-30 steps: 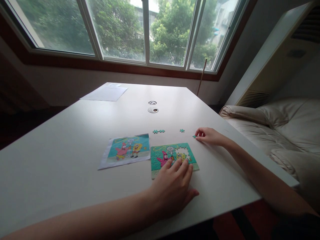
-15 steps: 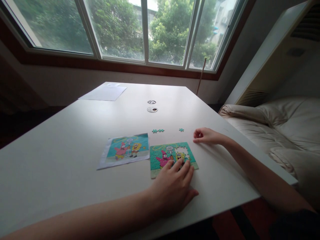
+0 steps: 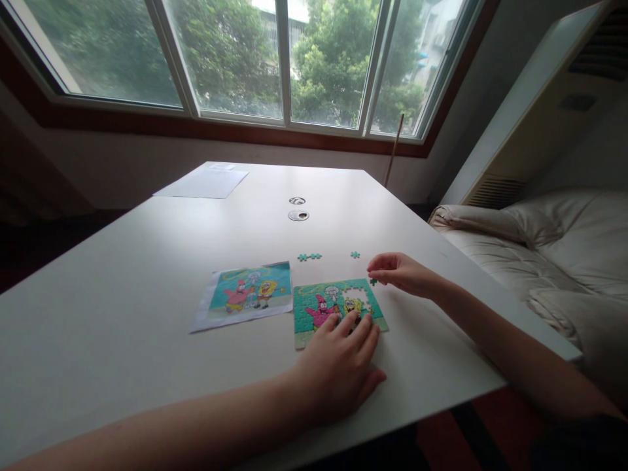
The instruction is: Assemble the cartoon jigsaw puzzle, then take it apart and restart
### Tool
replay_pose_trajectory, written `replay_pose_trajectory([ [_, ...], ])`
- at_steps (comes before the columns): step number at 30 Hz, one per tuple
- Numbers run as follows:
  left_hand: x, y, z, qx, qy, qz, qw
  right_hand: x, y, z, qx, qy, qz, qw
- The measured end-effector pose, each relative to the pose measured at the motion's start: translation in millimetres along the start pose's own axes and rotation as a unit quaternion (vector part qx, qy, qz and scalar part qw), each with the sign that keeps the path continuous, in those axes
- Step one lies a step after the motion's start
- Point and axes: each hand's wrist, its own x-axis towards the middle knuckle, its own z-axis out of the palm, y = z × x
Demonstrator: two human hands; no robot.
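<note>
My left hand lies over the lower right part of a jigsaw puzzle, its fingers apart and resting on the surface. Pink and yellow cartoon figures show on the green puzzle, with a white gap in its upper right area. Beyond the puzzle's upper right corner, my right hand pinches a small green puzzle piece between thumb and fingers. Behind the puzzle lie more loose green pieces: a short strip and a single piece. Left of the puzzle is a printed picture sheet with matching cartoon figures.
All of this lies on a white table. A sheet of paper is at its far left corner, and two round table inserts sit farther back. A beige sofa stands to the right, below a wide window.
My right hand has moved left, closer to the puzzle's upper right corner, and a green piece now shows at its fingertips. My left hand stays on the puzzle.
</note>
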Motion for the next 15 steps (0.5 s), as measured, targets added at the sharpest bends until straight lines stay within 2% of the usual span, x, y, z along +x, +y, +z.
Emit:
replay_pose_trajectory([
  [3,-0.4,-0.1,-0.5,-0.001,-0.004,0.001,1.0,0.1,2.6,4.2,0.01,0.0,0.009,1.0],
  [6,-0.1,-0.6,0.7,-0.002,-0.003,0.002,1.0,0.7,5.0,5.5,-0.025,-0.014,0.011,1.0],
  [15,-0.2,-1.3,3.0,-0.005,0.003,0.005,1.0,-1.5,9.1,9.6,-0.15,-0.069,-0.046,0.985],
])
